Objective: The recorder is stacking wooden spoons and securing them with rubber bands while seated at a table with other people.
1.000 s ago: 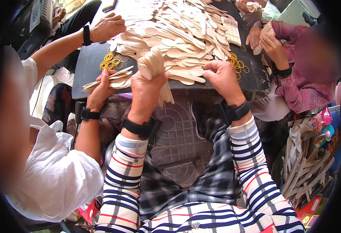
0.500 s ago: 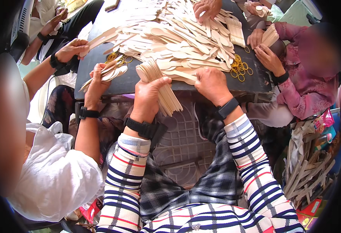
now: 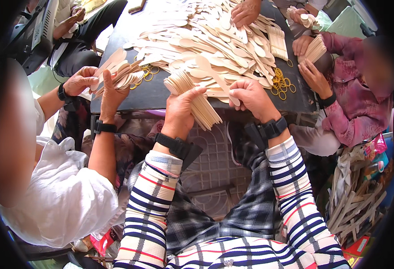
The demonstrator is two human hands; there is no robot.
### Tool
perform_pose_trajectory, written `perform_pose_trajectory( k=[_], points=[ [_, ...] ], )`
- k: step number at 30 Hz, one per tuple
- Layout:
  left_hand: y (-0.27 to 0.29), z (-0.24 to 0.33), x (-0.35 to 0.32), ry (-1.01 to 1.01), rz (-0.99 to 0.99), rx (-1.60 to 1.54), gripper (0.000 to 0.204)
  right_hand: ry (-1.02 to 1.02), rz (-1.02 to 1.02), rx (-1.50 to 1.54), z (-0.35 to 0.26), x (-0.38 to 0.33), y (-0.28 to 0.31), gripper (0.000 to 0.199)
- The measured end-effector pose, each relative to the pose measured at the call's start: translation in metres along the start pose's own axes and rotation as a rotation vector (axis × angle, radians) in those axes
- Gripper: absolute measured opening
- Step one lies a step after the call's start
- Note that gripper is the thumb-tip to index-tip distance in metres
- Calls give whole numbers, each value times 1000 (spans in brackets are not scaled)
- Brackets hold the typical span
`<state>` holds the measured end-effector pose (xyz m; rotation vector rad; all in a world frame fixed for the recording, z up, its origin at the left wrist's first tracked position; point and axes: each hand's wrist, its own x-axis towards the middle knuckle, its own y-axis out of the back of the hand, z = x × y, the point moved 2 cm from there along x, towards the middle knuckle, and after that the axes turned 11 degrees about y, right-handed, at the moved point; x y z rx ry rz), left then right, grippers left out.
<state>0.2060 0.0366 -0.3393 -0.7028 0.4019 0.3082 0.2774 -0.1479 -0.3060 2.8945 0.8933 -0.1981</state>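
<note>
My left hand [image 3: 181, 110] is closed around a thick stack of wooden spoons [image 3: 202, 107], their rounded ends up and to the left, handles slanting down toward me. Just right of it, my right hand [image 3: 251, 97] pinches the handle of a single wooden spoon [image 3: 212, 74]; its bowl points up and left, close above the stack. Both hands are at the near edge of a dark table [image 3: 156, 96]. Beyond them spreads a large heap of loose wooden spoons [image 3: 197, 38].
Yellow rubber bands [image 3: 281, 83] lie right of the heap; others [image 3: 148, 74] lie left. A co-worker at left holds spoons [image 3: 125, 74]. At right, another person's hands hold a bundle [image 3: 313, 49]. A further hand [image 3: 246, 12] reaches onto the heap. Wooden strips [image 3: 354, 206] pile up lower right.
My right hand has turned its spoon from nearly level to bowl-up. My left hand and its stack have shifted slightly right. The left co-worker's hands have come together.
</note>
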Motion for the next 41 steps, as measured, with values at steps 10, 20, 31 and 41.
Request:
perform_pose_trajectory(
  k=[10,20,31,41],
  points=[
    [-9,11,-8,46,-265,-155,33,-48,-161,358,-3,-12,-22,13],
    [-17,25,-21,24,-274,-132,34,10,-92,303,-14,-24,-36,15],
    [-1,32,-19,20,-199,78,28,27,-57,-118,-6,-25,-31,18],
    [17,42,-24,29,-12,252,28,338,196,-1145,-5,-16,-11,25]
  ],
)
